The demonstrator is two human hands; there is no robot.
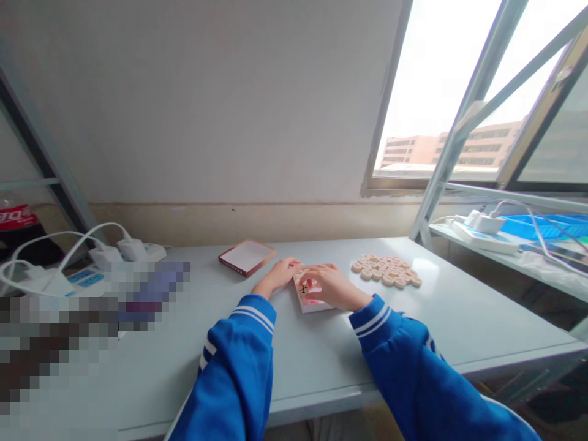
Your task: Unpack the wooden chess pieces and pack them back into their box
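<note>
Head view on your screen, operator: what is the state of the fingers?

"I find the right hand [339, 289] curled over a shallow box [318, 308], thumb and forefinger partly apart. A round piece [303, 288] with a dark mark shows at those fingertips; I cannot tell whether it is gripped or merely lies beneath them. I note the left hand [279, 274] low at the box's far left side, fingers bent inward. Whether it grips the wall or only touches it, I cannot tell."

And what lies about them?

"Beyond the right fingers and to their right, I record a cluster of pale round pieces [384, 271], close together on the surface [316, 358]. To the left of the left fingers, an open shallow tray [248, 256] with a white interior and a dark red side, apart from both hands."

Your assessment of handling?

"In my judgement the piece is light, stiff and hard to damage, perhaps wood, with a smooth rim that could slip or roll. I would take it by opposite sides of that rim, thumb against forefinger. The box looks light and thin-walled, likely to slide if nudged; I would steady it by an outer corner, without squeezing."
</note>
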